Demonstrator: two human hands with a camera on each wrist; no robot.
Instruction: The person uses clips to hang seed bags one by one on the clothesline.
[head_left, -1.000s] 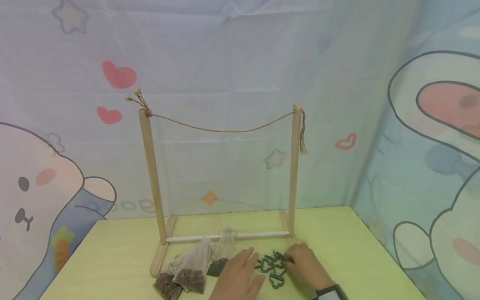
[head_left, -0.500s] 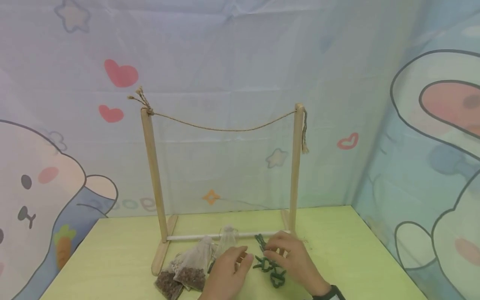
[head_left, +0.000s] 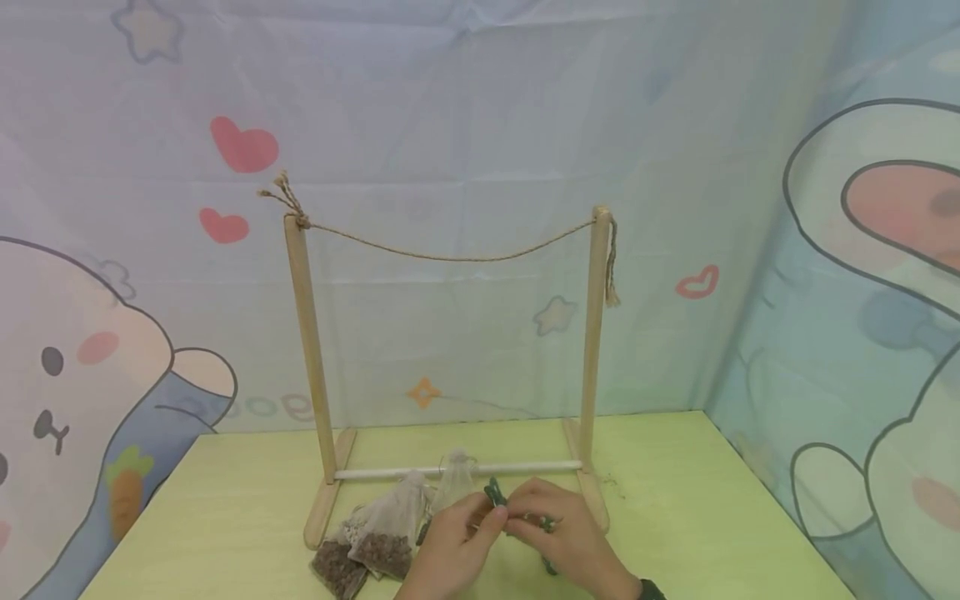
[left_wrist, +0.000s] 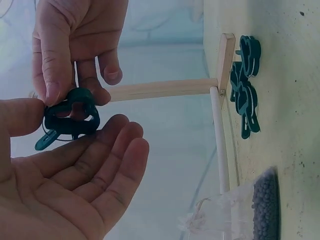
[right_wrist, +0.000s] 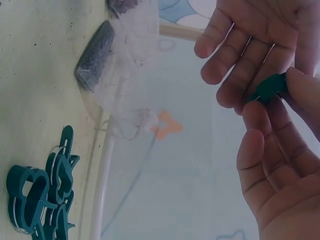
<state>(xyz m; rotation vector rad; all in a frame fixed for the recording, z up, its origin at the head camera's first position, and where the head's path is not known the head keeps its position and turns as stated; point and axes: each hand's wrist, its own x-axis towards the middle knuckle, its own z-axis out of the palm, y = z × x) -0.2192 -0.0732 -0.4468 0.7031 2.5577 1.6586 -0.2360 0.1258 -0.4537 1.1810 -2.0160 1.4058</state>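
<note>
A green plastic plant clip (left_wrist: 76,127) with a thin wire spring is held between both hands, off the table. My left hand (head_left: 452,546) pinches it, the thumb against one side and the fingers spread beneath. From the other side my right hand (head_left: 562,527) pinches it with thumb and fingertips. In the head view only the top of this clip (head_left: 494,492) shows above the fingers. More green clips (right_wrist: 62,177) lie on the table under the right hand, mostly covered by it in the head view.
Sheer drawstring bags with brown bits (head_left: 382,552) lie left of the hands; another bag holds dark grains (left_wrist: 265,205). Behind stands a wooden frame (head_left: 309,358) with a sagging rope (head_left: 457,259) on top and a white bar (head_left: 525,469) below. A printed cloth (head_left: 450,350) hangs behind.
My right hand has picked a clip up from the pile and carried it left to the left hand. The left hand has turned its fingers inward and now grips the clip too.
</note>
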